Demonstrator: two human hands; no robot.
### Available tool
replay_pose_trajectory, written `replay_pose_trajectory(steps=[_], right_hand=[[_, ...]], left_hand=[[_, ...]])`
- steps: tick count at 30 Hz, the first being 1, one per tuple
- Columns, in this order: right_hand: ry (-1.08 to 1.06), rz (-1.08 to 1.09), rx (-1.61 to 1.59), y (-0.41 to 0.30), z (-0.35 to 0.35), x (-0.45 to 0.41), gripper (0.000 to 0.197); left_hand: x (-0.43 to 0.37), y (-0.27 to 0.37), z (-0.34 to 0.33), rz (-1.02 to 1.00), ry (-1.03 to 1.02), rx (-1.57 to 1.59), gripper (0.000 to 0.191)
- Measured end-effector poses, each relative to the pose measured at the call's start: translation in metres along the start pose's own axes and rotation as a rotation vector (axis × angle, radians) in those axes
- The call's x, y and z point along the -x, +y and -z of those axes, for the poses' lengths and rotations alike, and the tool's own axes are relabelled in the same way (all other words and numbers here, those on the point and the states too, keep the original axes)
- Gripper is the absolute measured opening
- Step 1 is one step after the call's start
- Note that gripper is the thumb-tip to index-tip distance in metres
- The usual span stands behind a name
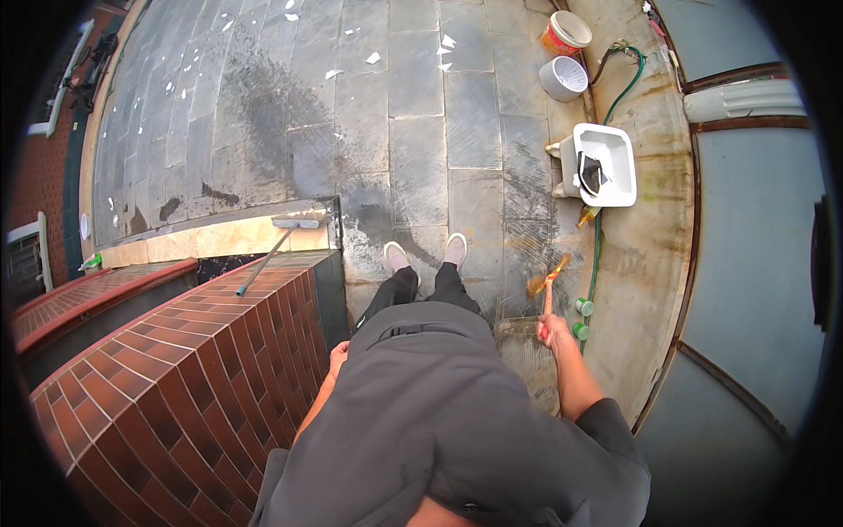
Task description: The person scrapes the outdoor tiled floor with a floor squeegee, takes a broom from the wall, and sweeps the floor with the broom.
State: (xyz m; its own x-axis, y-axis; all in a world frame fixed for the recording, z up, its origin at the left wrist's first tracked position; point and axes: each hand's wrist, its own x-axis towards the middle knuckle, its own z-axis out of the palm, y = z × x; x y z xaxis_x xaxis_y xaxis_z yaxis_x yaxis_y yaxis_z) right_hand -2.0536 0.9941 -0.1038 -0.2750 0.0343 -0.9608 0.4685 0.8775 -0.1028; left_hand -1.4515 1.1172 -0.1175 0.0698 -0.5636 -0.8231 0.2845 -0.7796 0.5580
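My right hand (554,331) grips the orange-red handle of a brush (548,290), held low over the paving on my right side. The brush has a yellow-and-red head and brown bristles, slightly blurred. Two small green jars (583,307) stand just right of that hand, beside a green hose (596,263). Down at my left hip is my left hand (338,356), partly hidden by my shirt, near the brick-tiled wall (263,329). Nothing shows in it, and its finger position is unclear.
A white basin (632,174) holding a dark item stands at right. Beyond it are a white perforated pot (556,82) and a labelled bucket (563,45). A long-handled floor tool (267,261) leans across the wall at left. White scraps (373,58) litter the wet-stained paving (418,145).
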Motion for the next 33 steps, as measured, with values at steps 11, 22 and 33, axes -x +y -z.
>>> replay_pose_trajectory(steps=[11, 22, 33], right_hand=[[-0.499, 0.055, -0.006, -0.032, -0.387, 0.069, 0.013], [-0.881, 0.124, -0.149, -0.111, -0.387, 0.129, 0.007], [-0.154, 0.273, -0.095, -0.109, -0.108, 0.132, 0.012]], left_hand=[[0.024, 0.050, 0.058, 0.119, 0.321, -0.054, 0.015], [-0.040, 0.041, 0.101, 0.039, 0.052, -0.188, 0.020], [-0.183, 0.188, 0.028, -0.024, -0.065, -0.224, 0.016]])
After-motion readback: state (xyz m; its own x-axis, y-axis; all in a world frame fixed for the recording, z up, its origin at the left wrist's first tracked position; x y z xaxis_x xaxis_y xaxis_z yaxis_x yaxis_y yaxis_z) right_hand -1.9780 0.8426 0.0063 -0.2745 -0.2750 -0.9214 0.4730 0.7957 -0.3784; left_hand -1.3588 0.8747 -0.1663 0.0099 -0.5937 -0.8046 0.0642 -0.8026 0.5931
